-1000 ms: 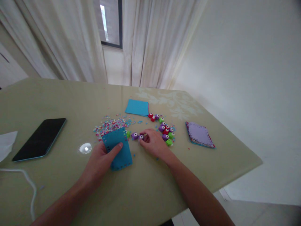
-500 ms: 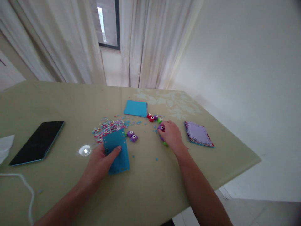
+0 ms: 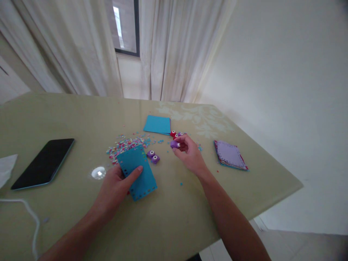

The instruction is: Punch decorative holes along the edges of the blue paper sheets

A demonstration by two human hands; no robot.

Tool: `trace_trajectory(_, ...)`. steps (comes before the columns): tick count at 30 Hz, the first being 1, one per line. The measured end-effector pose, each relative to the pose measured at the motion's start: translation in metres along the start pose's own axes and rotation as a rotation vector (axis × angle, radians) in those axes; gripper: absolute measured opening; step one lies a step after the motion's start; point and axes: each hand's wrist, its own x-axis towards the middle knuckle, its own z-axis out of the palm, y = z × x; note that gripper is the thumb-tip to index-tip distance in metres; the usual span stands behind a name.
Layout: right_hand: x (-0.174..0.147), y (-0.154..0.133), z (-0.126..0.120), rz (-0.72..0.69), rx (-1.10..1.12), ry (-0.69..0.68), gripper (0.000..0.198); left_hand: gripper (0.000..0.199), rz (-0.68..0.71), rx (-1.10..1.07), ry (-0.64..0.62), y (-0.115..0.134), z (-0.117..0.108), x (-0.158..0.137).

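My left hand (image 3: 118,188) grips a blue card (image 3: 138,172) with punched holes along its edges, the thumb lying on its face. Between the thumb and fingers of my right hand (image 3: 189,154) is a small purple punch with a white eye (image 3: 174,144), raised over the table. Two purple eyed punches (image 3: 153,157) lie just right of the blue card. Behind my right hand sit red ones (image 3: 173,133) and another purple one, partly hidden by the fingers. A heap of coloured confetti (image 3: 126,145) spreads behind the blue card.
Blue sheets (image 3: 157,125) lie farther back on the table (image 3: 168,221). At right is a stack of hole-edged cards, lilac on top (image 3: 231,156). A black tablet (image 3: 45,165), a white paper (image 3: 7,168) and a white cable (image 3: 34,217) are at left.
My right hand has moved left and lifted a purple punch from the table's right side. The blue card in my left hand has tilted, its lower end swinging right.
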Motion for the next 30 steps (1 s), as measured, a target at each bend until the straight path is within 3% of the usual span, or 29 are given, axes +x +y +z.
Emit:
trace_trajectory(3, -0.011, -0.009, 0.019, 0.138, 0.355, -0.171, 0.045, 0.037, 0.005, 0.032, 0.004, -0.001, 0.0, -0.002)
trace_trajectory(6, -0.021, -0.017, 0.036, 0.25, 0.487, -0.283, 0.037, 0.04, 0.025, 0.061, -0.008, 0.0, -0.001, -0.003)
trace_trajectory(9, -0.025, -0.02, 0.046, 0.332, 0.543, -0.296, 0.043, 0.042, 0.051, 0.064, -0.023, 0.004, 0.001, -0.003)
trace_trajectory(20, -0.027, -0.017, 0.056, 0.372, 0.439, -0.211, 0.061, 0.046, 0.114, 0.095, -0.028, 0.003, 0.0, -0.001)
trace_trajectory(30, -0.03, -0.017, 0.055, 0.308, 0.32, -0.157, 0.059, 0.044, 0.119, 0.134, -0.024, 0.007, 0.001, -0.003)
